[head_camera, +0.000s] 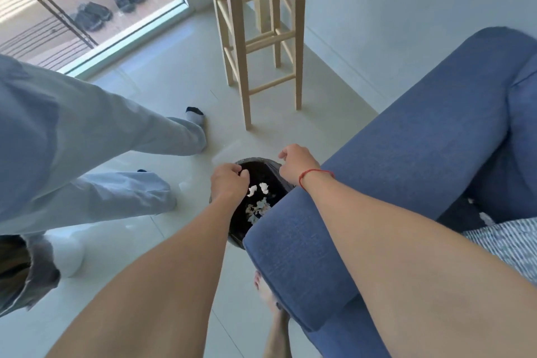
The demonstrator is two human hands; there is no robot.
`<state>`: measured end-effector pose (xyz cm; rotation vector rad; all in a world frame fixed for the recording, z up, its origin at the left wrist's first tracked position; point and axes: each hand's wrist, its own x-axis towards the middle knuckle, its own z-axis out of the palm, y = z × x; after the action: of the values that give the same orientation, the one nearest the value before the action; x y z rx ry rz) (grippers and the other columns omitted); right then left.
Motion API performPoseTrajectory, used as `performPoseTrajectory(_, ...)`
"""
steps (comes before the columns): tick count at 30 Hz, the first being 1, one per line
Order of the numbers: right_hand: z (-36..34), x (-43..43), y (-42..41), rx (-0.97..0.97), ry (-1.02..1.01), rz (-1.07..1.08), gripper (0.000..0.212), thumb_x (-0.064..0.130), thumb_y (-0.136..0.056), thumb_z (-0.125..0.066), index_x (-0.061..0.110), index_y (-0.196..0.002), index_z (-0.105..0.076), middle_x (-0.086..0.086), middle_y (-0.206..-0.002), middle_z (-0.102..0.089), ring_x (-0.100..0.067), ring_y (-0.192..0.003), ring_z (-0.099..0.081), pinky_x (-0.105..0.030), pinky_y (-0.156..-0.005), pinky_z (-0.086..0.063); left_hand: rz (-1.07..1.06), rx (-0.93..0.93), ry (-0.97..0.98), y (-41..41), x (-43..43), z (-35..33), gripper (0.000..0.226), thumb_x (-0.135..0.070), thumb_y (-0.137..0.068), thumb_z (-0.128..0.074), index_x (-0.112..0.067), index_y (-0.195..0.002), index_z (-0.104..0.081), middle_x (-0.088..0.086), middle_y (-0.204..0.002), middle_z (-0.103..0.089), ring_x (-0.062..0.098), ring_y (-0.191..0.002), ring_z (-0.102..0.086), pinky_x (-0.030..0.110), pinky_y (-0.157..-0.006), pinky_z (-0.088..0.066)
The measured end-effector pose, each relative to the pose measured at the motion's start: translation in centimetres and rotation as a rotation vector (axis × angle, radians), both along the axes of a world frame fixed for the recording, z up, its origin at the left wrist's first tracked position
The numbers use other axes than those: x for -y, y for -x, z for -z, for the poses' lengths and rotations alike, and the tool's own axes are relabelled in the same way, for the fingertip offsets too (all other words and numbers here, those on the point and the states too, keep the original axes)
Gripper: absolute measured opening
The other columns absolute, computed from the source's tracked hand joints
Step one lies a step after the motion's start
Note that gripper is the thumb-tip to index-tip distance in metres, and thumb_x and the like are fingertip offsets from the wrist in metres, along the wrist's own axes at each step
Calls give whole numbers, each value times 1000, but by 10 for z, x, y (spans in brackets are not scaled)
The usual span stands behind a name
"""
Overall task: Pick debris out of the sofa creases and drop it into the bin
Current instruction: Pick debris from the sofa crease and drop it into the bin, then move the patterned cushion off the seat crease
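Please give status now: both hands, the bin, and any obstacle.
Left hand and right hand over the bin, fingers loose. White scraps falling in, more debris at bottom. Sofa arm overlaps bin rim; another person's leg close by.

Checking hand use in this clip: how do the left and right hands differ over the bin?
The left hand hangs over the bin's open mouth, fingers curled down; the right hand sits at the bin's far rim, beside the sofa arm. The right wrist wears a red string; the left wrist is bare. Both are loosely closed above paper scraps inside.
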<state>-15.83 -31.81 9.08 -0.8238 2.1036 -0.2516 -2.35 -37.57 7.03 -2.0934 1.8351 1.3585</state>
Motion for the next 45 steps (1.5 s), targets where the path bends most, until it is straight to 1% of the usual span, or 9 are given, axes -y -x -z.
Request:
performPoseTrajectory(2, -16, -12, 12, -8, 0, 33, 35, 0, -91, -51, 7, -125, -58, -13, -130, -60, -30, -118, -58, -37, -98, -48, 95, 7, -9, 13, -6, -15, 14, -22, -91, -58, -18, -80, -65, 5, -95, -64, 24, -89, -58, 30, -82, -48)
performPoseTrajectory(4, -41, -26, 27, -16, 11, 73, 37, 0, -92, -48, 6, -128, -55, -14, -133, -57, -31, -120, -56, -36, -97, -47, 230, 32, -13, 28, -13, -38, 26, -24, -90, -57, -23, -65, -50, 1, -78, -55, 22, -82, -50, 28, -69, -42)
performPoseTrajectory(6, -67, -39, 43, -24, 43, 128, 43, 1, -92, -46, 8, -134, -51, -13, -139, -51, -30, -125, -53, -35, -99, -45, 375, 57, -23, 49, -19, -70, 12, -28, -91, -57, -19, -85, -62, 2, -91, -61, 25, -95, -56, 30, -80, -44)
performPoseTrajectory(9, -108, -66, 74, -53, 87, 217, 45, 2, -91, -46, 9, -135, -51, -12, -140, -51, -31, -127, -52, -38, -104, -45, 553, 66, 31, 92, -30, -116, 56, -36, -92, -55, -8, -140, -46, 10, -140, -52, 28, -131, -47, 37, -106, -39)
performPoseTrajectory(15, -183, -153, 137, -166, 177, 482, 39, 8, -92, -47, 2, -130, -53, -13, -137, -53, -32, -124, -53, -41, -102, -45, 895, 40, 201, 197, -84, -199, 63, -42, -94, -49, -9, -147, -35, 10, -148, -44, 29, -136, -42, 38, -109, -36)
performPoseTrajectory(22, -230, -290, 206, -292, 215, 781, 36, 14, -91, -48, 3, -124, -55, -15, -128, -57, -34, -115, -57, -39, -97, -48, 1169, -103, 301, 298, -208, -245, 63, -48, -88, -53, -17, -142, -43, 3, -141, -52, 25, -127, -51, 36, -101, -44)
performPoseTrajectory(32, -223, -470, 251, -301, 164, 1044, 40, 10, -90, -51, -1, -127, -53, -18, -133, -55, -36, -119, -55, -41, -99, -46, 1399, -107, 296, 369, -370, -237, 58, -41, -91, -54, -13, -140, -42, 8, -141, -49, 27, -128, -48, 39, -101, -43)
performPoseTrajectory(41, -169, -554, 282, -224, 102, 1035, 42, 8, -86, -55, -2, -127, -51, -16, -128, -55, -34, -105, -61, -46, -92, -53, 1489, -10, 261, 405, -453, -180, 51, -35, -91, -54, -14, -137, -45, 6, -140, -48, 27, -127, -47, 40, -99, -45)
performPoseTrajectory(45, -146, -572, 299, -211, 63, 972, 46, 4, -83, -59, 1, -128, -51, -14, -133, -51, -33, -119, -54, -44, -99, -48, 1597, 37, 355, 412, -475, -152, 57, -35, -90, -57, -12, -140, -40, 8, -156, -26, 26, -141, -31, 44, -108, -39)
